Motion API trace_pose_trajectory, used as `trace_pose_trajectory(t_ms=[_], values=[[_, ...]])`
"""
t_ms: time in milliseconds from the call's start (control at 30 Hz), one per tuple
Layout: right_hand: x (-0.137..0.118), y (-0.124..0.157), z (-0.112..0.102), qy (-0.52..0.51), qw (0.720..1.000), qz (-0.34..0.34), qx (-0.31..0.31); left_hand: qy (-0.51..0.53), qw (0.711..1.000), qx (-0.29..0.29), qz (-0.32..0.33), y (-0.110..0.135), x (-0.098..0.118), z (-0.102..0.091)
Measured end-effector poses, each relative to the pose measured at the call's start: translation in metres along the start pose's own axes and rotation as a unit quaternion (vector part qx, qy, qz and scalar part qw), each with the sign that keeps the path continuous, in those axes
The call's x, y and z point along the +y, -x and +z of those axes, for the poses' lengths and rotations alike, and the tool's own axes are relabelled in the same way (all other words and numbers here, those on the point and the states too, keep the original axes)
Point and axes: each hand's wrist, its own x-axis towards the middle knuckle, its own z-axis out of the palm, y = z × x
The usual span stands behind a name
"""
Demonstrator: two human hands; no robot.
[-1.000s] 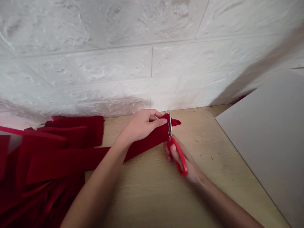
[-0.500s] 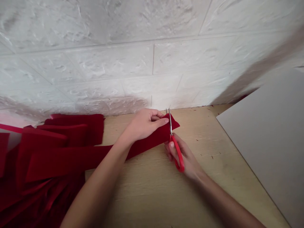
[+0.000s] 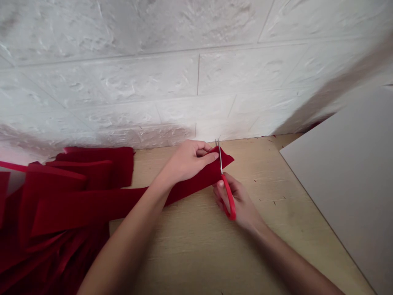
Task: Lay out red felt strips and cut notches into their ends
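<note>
My left hand (image 3: 188,162) pinches the end of a long dark red felt strip (image 3: 196,182) between thumb and fingers. My right hand (image 3: 238,200) grips red-handled scissors (image 3: 227,194) from below. Their steel blades stand upright across the strip's end, just beside my left thumb, with the fabric between them. The strip runs left from my hands to a heap of similar red strips and cloth (image 3: 61,254). My left forearm hides part of the strip.
A light wooden table top (image 3: 215,250) carries the red cloth and has small dark scraps on it. A white textured brick-pattern wall (image 3: 153,82) rises behind it. A large grey board (image 3: 344,192) lies at the right.
The scissor handles have drawn closer together and swung slightly left and up. My right hand has moved with them. The left hand and the felt strip have barely moved.
</note>
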Motion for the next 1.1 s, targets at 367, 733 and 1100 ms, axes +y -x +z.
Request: trace_pose_trajectory(t_ms=[367, 733, 1100], values=[[0.001, 0.000, 0.000, 0.014, 1.000, 0.009, 0.001, -0.013, 1.000, 0.006, -0.005, -0.001, -0.001, 0.001], [-0.003, 0.000, 0.000, -0.017, 0.999, 0.040, 0.017, -0.010, 0.999, -0.027, 0.022, -0.001, -0.002, 0.002], [-0.016, -0.006, -0.019, 0.015, 0.997, 0.004, 0.082, -0.018, 0.999, -0.033, 0.013, 0.001, 0.000, -0.001]])
